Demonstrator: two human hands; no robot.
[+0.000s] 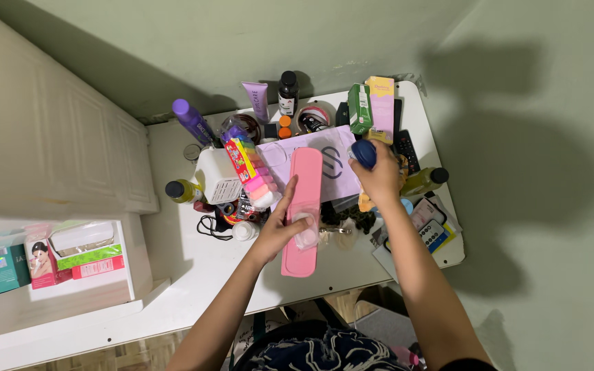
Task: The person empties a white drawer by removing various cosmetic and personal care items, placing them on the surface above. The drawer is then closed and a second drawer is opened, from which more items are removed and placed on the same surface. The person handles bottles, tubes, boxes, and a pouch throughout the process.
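Note:
A long pink case (pixel 304 199) lies lengthwise on the white table (pixel 187 247). My left hand (pixel 282 223) rests on its left side, fingers spread along the lid, with a small clear round object (pixel 305 232) next to the thumb. My right hand (pixel 379 180) is raised over the table's right part, closed around a dark blue rounded object (pixel 364 153). A pale purple pouch (pixel 328 161) lies under the far end of the case.
Bottles, tubes and boxes crowd the back of the table: a purple bottle (pixel 192 120), a dark bottle (pixel 287 93), green and pink cartons (pixel 371 106), a rainbow-coloured pack (pixel 252 168). A remote (pixel 405 150) and calculator (pixel 433 233) sit right. A shelf with boxes (pixel 49 257) stands left.

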